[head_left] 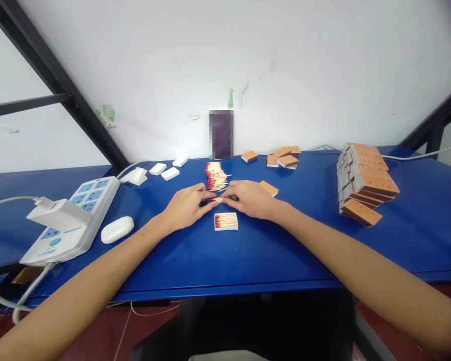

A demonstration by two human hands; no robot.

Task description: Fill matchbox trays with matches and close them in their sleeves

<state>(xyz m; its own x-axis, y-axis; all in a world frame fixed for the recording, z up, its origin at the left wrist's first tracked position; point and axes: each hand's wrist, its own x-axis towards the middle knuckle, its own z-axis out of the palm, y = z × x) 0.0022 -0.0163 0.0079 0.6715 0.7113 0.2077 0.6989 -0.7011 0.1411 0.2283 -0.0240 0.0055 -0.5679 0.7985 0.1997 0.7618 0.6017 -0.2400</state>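
Note:
My left hand (189, 204) and my right hand (250, 198) meet over the desk, fingertips closed on the two ends of a small bunch of matches (217, 199). The red heads point toward my left hand. Just beyond them lies a loose pile of red-headed matches (216, 176). Closer to me, a white matchbox tray (232, 228) lies flat with matches in it, heads to the left. Beside my right hand, partly behind it, rests an orange matchbox sleeve (269, 188).
Matchboxes (372, 173) are stacked at the right, and several orange ones (285, 159) lie near the wall. White trays (170, 173) sit at the back left. A power strip (97, 213) with a plugged-in charger (62, 220) and a white case (117, 229) are at the left. A pixelated dark rectangle (221, 134) stands against the wall.

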